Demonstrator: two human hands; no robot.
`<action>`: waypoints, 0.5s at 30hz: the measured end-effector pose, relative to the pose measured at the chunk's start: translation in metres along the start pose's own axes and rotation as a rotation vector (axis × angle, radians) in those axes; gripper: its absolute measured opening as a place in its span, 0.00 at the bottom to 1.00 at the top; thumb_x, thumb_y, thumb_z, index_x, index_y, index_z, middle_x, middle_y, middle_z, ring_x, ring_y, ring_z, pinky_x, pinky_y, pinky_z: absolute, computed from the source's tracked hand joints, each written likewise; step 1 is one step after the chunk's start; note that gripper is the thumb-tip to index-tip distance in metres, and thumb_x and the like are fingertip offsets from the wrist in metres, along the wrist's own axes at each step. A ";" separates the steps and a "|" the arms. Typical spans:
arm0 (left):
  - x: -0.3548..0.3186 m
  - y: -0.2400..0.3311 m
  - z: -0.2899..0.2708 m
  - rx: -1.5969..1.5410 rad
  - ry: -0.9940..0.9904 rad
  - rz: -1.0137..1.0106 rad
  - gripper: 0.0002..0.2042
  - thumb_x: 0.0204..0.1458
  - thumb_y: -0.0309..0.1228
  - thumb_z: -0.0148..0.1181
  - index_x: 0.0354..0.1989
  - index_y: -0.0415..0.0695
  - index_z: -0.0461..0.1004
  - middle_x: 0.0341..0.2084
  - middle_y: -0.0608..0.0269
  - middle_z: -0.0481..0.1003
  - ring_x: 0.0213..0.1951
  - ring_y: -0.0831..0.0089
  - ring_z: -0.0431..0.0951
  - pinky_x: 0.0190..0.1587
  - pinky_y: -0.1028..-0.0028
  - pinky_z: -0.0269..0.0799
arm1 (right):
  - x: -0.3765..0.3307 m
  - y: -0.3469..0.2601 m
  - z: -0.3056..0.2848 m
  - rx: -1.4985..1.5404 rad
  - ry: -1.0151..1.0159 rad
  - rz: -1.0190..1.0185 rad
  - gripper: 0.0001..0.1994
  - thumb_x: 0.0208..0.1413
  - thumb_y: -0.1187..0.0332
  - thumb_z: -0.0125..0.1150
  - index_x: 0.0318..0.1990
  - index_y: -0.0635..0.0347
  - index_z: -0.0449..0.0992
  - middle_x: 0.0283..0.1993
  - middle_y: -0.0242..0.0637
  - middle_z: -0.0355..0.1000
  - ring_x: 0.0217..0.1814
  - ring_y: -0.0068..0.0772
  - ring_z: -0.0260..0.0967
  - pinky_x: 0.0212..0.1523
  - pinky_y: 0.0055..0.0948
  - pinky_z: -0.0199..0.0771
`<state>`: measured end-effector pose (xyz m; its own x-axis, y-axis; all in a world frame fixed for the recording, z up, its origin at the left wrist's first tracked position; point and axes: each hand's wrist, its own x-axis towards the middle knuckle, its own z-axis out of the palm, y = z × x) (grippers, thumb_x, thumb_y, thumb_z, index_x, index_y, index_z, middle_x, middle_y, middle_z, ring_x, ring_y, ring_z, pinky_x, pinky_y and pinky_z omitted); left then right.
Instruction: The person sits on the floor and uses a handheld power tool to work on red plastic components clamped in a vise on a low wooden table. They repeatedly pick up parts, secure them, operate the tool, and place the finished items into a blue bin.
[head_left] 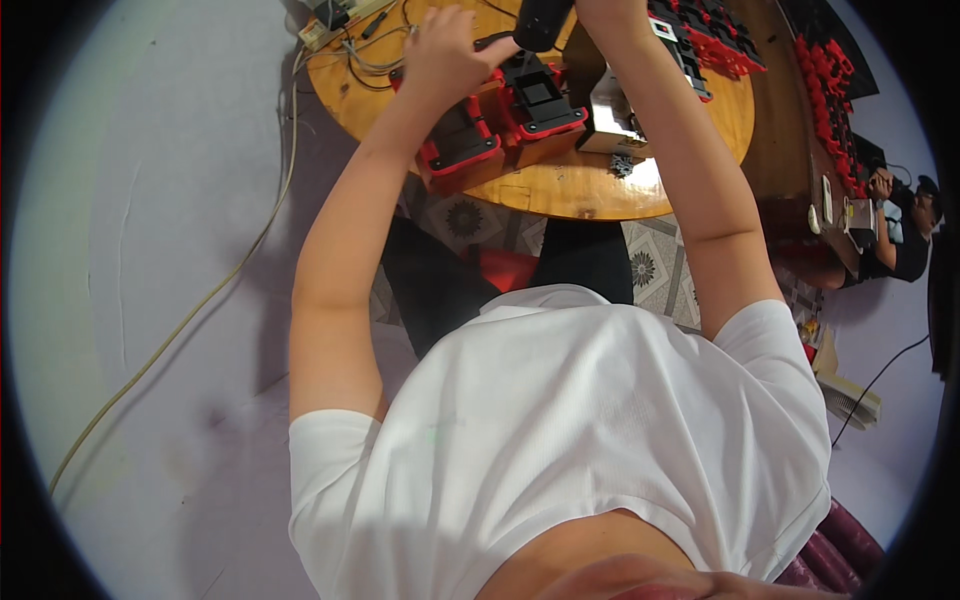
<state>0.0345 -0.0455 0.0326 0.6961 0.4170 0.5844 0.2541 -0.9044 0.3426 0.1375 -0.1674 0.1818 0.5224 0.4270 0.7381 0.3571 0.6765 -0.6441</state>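
My left hand (445,52) is over the far end of two red and black box-shaped units on the round wooden table. Its fingers are stretched out and its thumb points right. The nearer-left unit (462,143) has a black top with a red rim. Beside it to the right stands the second unit (541,100), with a raised black frame on top. My right hand (612,14), partly cut off by the upper edge, is closed around a black power tool (541,24) with a rounded body. The tool's tip is above the second unit; whether it touches is unclear.
Right of the units are a shiny box (612,122) and a small pile of dark screws (622,165). More red and black parts (715,40) lie farther right. Cables (365,62) run along the left of the wooden table (590,200). A person (905,235) sits at far right.
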 end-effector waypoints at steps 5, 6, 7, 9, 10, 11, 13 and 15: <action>0.023 0.029 0.026 0.089 -0.448 -0.157 0.41 0.40 0.71 0.60 0.42 0.39 0.78 0.40 0.51 0.80 0.48 0.54 0.79 0.50 0.57 0.72 | -0.019 -0.043 -0.028 -0.071 0.055 0.075 0.18 0.63 0.50 0.58 0.39 0.57 0.66 0.26 0.32 0.69 0.20 0.20 0.68 0.20 0.21 0.72; 0.021 0.028 0.024 0.065 -0.416 -0.127 0.42 0.43 0.70 0.59 0.44 0.36 0.76 0.40 0.46 0.79 0.45 0.50 0.79 0.50 0.58 0.73 | -0.024 -0.049 -0.035 -0.082 0.058 0.085 0.18 0.63 0.51 0.58 0.39 0.57 0.66 0.26 0.32 0.70 0.20 0.20 0.68 0.20 0.21 0.72; 0.021 0.027 0.022 0.042 -0.410 -0.110 0.42 0.42 0.71 0.59 0.42 0.36 0.76 0.38 0.45 0.79 0.44 0.50 0.80 0.49 0.58 0.74 | -0.028 -0.055 -0.040 -0.077 0.053 0.097 0.18 0.63 0.51 0.58 0.40 0.57 0.66 0.26 0.33 0.70 0.20 0.20 0.69 0.20 0.21 0.72; 0.025 0.026 0.019 -0.001 -0.398 -0.076 0.42 0.41 0.71 0.60 0.39 0.36 0.77 0.36 0.45 0.80 0.42 0.51 0.81 0.47 0.60 0.75 | -0.029 -0.072 -0.047 -0.064 0.044 0.120 0.18 0.64 0.51 0.57 0.40 0.57 0.65 0.26 0.33 0.70 0.21 0.20 0.69 0.20 0.21 0.72; 0.029 0.026 0.017 0.013 -0.400 -0.099 0.41 0.39 0.71 0.61 0.37 0.36 0.78 0.34 0.45 0.80 0.41 0.52 0.81 0.44 0.62 0.76 | -0.029 -0.078 -0.050 -0.058 0.056 0.143 0.18 0.64 0.51 0.57 0.40 0.57 0.65 0.26 0.33 0.70 0.21 0.20 0.69 0.20 0.22 0.72; 0.032 0.026 0.018 0.012 -0.393 -0.100 0.41 0.39 0.71 0.62 0.37 0.36 0.78 0.33 0.45 0.80 0.40 0.52 0.81 0.44 0.62 0.76 | -0.029 -0.082 -0.051 -0.058 0.056 0.144 0.18 0.64 0.51 0.57 0.40 0.57 0.65 0.26 0.33 0.70 0.21 0.20 0.69 0.20 0.22 0.72; 0.031 0.019 0.018 0.032 -0.376 -0.114 0.40 0.39 0.70 0.62 0.36 0.36 0.78 0.33 0.45 0.80 0.39 0.52 0.81 0.44 0.61 0.76 | -0.033 -0.081 -0.053 -0.032 0.049 0.147 0.18 0.64 0.51 0.57 0.39 0.57 0.65 0.26 0.32 0.70 0.21 0.20 0.69 0.20 0.22 0.72; 0.030 0.018 0.018 0.036 -0.403 -0.126 0.41 0.39 0.71 0.61 0.37 0.35 0.79 0.35 0.44 0.80 0.42 0.51 0.81 0.46 0.61 0.75 | -0.037 -0.071 -0.059 -0.036 0.021 0.159 0.18 0.64 0.51 0.58 0.39 0.57 0.65 0.26 0.32 0.70 0.21 0.19 0.69 0.20 0.22 0.72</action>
<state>0.0723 -0.0509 0.0429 0.8632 0.4625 0.2024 0.3723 -0.8540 0.3634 0.1380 -0.2669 0.1883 0.5902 0.5146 0.6220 0.2961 0.5788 -0.7598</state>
